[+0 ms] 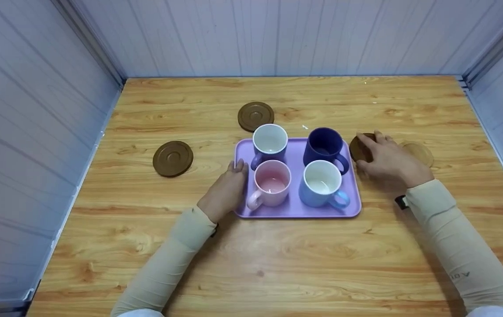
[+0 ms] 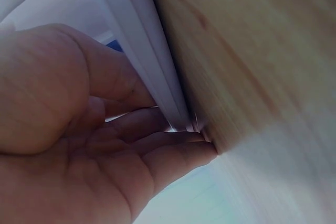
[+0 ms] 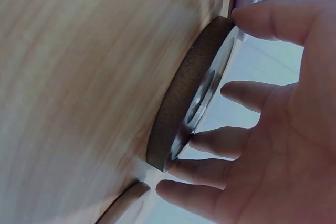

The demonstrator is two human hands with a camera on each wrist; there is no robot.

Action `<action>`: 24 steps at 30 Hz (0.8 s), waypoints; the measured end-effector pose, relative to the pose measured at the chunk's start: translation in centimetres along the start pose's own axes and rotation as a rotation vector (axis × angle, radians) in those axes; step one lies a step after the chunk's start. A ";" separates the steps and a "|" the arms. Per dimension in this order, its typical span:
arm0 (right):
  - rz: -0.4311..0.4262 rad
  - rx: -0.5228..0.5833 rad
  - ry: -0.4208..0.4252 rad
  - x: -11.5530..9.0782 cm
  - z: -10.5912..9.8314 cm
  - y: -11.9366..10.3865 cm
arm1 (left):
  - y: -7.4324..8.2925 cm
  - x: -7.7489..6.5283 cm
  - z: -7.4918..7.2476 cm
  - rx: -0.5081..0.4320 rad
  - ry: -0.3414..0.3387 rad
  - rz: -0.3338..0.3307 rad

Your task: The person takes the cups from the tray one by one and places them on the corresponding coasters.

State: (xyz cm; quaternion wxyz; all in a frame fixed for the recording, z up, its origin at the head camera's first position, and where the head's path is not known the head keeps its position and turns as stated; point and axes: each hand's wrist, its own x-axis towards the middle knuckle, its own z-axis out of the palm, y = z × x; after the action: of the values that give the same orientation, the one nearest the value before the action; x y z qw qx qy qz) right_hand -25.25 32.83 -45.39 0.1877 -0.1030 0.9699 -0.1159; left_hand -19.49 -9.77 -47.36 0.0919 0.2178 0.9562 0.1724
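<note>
A lilac tray carries a purple mug with a white inside, a navy mug, a pink mug and a light blue mug. My left hand holds the tray's left edge, thumb at the inner side of the rim, other fingers outside it. To the right of the tray, my right hand reaches over a dark brown round coaster. Its fingers are spread and nearly straight, the thumb at the coaster's tray-side edge; whether the other fingertips press on it, I cannot tell.
Two more brown coasters lie on the wooden table, one on the left and one behind the tray. A pale wooden coaster sits partly behind my right hand. White panel walls enclose the table's back and sides.
</note>
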 end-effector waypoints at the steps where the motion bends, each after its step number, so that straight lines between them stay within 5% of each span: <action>1: -0.001 -0.001 0.001 0.0 0.0 0.0 | 0.0 0.0 0.0 0.000 0.001 0.000; 14: -0.004 -0.002 -0.008 0.3 -0.3 -0.1 | 0.0 -0.1 -0.1 -0.007 -0.011 -0.022; 24: -0.014 -0.007 -0.017 1.0 -1.0 0.1 | 0.0 -0.2 0.0 0.042 0.033 0.029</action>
State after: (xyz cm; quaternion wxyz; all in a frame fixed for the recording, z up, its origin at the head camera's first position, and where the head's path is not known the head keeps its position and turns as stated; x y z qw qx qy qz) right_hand -26.57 32.83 -44.90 0.1947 -0.1113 0.9679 -0.1131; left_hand -19.32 -9.88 -47.39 0.0688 0.2308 0.9578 0.1572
